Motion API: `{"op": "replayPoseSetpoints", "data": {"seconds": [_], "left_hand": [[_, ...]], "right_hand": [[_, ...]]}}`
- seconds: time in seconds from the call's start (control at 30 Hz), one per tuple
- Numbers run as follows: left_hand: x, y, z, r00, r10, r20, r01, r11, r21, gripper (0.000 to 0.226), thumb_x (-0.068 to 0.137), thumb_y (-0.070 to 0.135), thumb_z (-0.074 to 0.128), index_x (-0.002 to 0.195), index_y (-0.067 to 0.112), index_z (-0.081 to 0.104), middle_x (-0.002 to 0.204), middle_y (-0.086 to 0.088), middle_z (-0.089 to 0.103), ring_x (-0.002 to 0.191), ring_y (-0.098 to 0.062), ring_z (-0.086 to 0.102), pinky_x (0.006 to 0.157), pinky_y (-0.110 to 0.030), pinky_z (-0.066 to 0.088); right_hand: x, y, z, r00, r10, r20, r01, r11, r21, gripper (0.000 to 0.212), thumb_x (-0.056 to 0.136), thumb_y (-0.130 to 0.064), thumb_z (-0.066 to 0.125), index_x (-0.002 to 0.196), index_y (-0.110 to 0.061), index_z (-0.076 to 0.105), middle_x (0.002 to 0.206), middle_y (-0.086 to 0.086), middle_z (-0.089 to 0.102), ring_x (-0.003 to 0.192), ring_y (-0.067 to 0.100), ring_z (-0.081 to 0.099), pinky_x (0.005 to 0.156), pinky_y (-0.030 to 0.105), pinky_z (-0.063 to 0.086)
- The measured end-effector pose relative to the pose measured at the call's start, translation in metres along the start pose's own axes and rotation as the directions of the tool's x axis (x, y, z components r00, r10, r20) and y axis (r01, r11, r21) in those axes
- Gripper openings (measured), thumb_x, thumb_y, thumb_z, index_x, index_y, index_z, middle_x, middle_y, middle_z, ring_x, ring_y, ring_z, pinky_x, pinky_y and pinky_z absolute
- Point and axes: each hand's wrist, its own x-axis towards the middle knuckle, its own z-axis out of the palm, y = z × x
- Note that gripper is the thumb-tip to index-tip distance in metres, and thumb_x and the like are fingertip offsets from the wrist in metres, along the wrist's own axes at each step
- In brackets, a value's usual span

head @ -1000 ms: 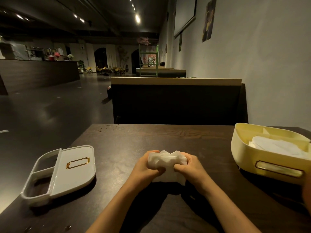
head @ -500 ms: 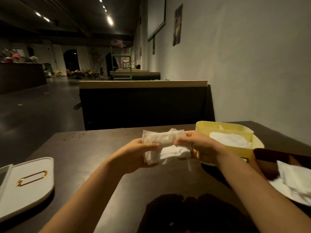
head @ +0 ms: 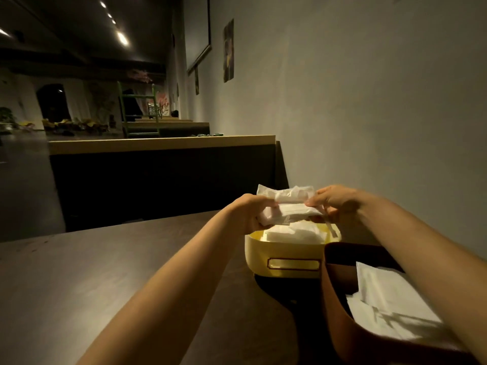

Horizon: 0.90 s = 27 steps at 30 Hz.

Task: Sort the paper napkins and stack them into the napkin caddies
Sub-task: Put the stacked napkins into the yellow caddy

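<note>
Dim dining room, dark worktop (head: 105,272): the napkin bundle (head: 287,204) has swung across to the yellow caddy (head: 279,252).
A second ago the bundle was low over the middle of the worktop; now it hangs just above the yellow caddy and the stack (head: 290,234) already in it. The left grip (head: 250,212) and right grip (head: 334,204) each pinch one end, fingers curled round the paper. A brown caddy (head: 334,285) holding more napkins stands nearer. Laying the bundle on the stack looks like the next step.

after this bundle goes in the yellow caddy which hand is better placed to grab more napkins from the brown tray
Right, probably. The right hand has its forearm over the brown rounded tray of loose white paper napkins; the left hand is farther, over the yellow plastic caddy and its left rim.
</note>
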Motion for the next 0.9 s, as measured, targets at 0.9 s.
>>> {"op": "replayPoseSetpoints", "data": {"seconds": [0.9], "left_hand": [[0.038, -0.038, 0.022, 0.683, 0.646, 0.340, -0.414, -0.041, 0.909, 0.024, 0.095, 0.022, 0.051, 0.111, 0.014, 0.067, 0.114, -0.005, 0.063, 0.101, -0.018, 0.055, 0.082, -0.025, 0.044]], "right_hand": [[0.042, 0.046, 0.013, 0.892, -0.442, -0.096, 0.148, 0.487, -0.861, 0.040, 0.083, -0.013, 0.066, 0.118, -0.014, 0.046, 0.119, 0.010, 0.047, 0.102, 0.022, 0.049, 0.083, 0.031, 0.049]]}}
